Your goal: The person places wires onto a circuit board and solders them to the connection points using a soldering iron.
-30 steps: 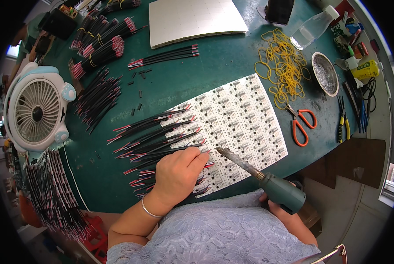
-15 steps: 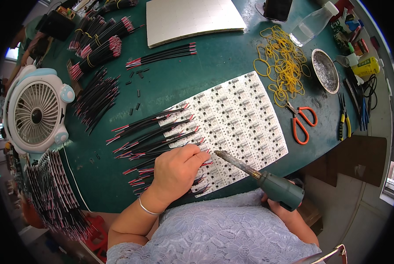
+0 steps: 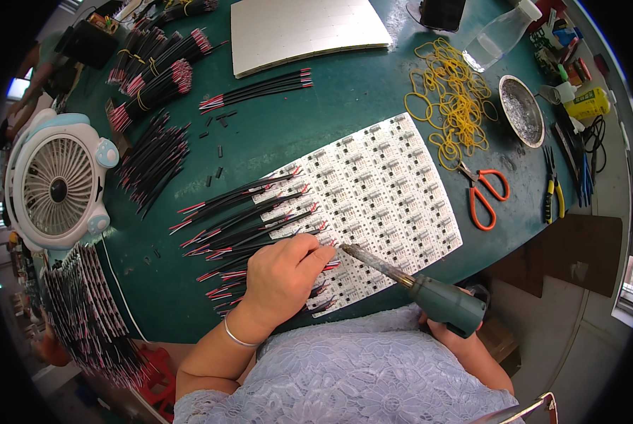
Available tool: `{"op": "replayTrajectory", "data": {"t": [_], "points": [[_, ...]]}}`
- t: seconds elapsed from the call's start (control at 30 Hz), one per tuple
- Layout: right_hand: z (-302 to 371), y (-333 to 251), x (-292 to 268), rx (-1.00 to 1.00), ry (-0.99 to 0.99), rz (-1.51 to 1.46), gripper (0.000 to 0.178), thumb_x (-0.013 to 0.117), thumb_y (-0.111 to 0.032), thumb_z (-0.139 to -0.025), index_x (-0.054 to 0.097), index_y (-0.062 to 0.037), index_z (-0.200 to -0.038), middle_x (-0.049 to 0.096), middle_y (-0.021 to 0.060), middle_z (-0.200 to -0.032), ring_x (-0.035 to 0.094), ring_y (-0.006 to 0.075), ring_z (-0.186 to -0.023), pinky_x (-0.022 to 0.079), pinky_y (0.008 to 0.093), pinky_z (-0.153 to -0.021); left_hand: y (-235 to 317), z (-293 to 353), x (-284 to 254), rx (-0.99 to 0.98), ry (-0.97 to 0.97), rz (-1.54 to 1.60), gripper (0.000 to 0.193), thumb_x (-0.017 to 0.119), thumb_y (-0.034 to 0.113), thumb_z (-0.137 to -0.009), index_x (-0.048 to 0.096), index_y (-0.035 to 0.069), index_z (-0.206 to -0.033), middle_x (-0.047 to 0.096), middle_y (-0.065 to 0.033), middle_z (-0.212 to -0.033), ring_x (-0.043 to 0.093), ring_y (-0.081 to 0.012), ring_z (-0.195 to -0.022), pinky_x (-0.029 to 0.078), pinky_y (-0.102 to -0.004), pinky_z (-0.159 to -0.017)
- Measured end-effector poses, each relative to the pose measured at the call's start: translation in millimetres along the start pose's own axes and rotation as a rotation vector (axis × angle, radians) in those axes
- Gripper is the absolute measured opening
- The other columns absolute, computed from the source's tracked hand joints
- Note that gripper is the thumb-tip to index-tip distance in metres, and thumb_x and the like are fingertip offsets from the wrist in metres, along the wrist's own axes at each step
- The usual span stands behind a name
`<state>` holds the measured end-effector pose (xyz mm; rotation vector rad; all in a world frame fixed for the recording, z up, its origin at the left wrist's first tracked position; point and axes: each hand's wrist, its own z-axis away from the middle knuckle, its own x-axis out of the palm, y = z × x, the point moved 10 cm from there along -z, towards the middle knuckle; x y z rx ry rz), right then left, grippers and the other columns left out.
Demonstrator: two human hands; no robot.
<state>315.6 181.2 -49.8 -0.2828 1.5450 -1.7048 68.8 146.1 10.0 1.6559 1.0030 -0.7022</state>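
A white circuit board panel [image 3: 401,180] with rows of small dark components lies at an angle on the bench. Along its left side rest several black-sleeved cables [image 3: 235,194] with red, white and dark bare-ended wires. My left hand [image 3: 285,274] is closed in a pinch over the board's left part, thumb and forefinger together at a cable's wire ends; the cable itself is mostly hidden under the hand. In my right hand [image 3: 452,338], partly covered by the handle, is a green soldering iron [image 3: 440,302]. Its tip is at the board, close beside my left fingertips.
Right of the board lie orange-handled scissors [image 3: 482,198], yellow rubber bands [image 3: 454,99], a metal bowl [image 3: 521,111] and pliers [image 3: 553,187]. A clear bottle [image 3: 500,37] stands behind. A fan [image 3: 58,185], cable bundles [image 3: 154,81] and stacked white panels [image 3: 309,32] occupy the left and back.
The soldering iron has shifted slightly left, its tip a little closer to my left fingertips. My left hand keeps its pinch in nearly the same place.
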Motion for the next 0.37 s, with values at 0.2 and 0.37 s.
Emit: {"op": "replayTrajectory", "data": {"t": [0.2, 0.37], "points": [[-6, -14, 1, -0.147, -0.016, 0.008, 0.037, 0.065, -0.030, -0.087, 0.061, 0.0015, -0.106, 0.062, 0.0075, -0.075, 0.060, 0.0158, -0.060, 0.050, 0.0298, -0.058, 2, 0, 0, 0.008, -0.012, -0.025, 0.025, 0.066, 0.001, -0.064, 0.070, 0.011, -0.087, 0.057, -0.0032, -0.078, 0.057, -0.0209, -0.061, 0.046, -0.0317, -0.052], [3, 2, -5, 0.044, 0.051, -0.213, 0.052, 0.066, -0.043, -0.086, 0.059, -0.0002, -0.115, 0.062, 0.0077, -0.076, 0.061, 0.0152, -0.065, 0.050, 0.0297, -0.065, 2, 1, 0, 0.024, -0.011, -0.036, 0.027, 0.067, 0.001, -0.064, 0.069, 0.010, -0.089, 0.057, -0.0040, -0.080, 0.058, -0.0216, -0.063, 0.047, -0.0321, -0.053]]}}
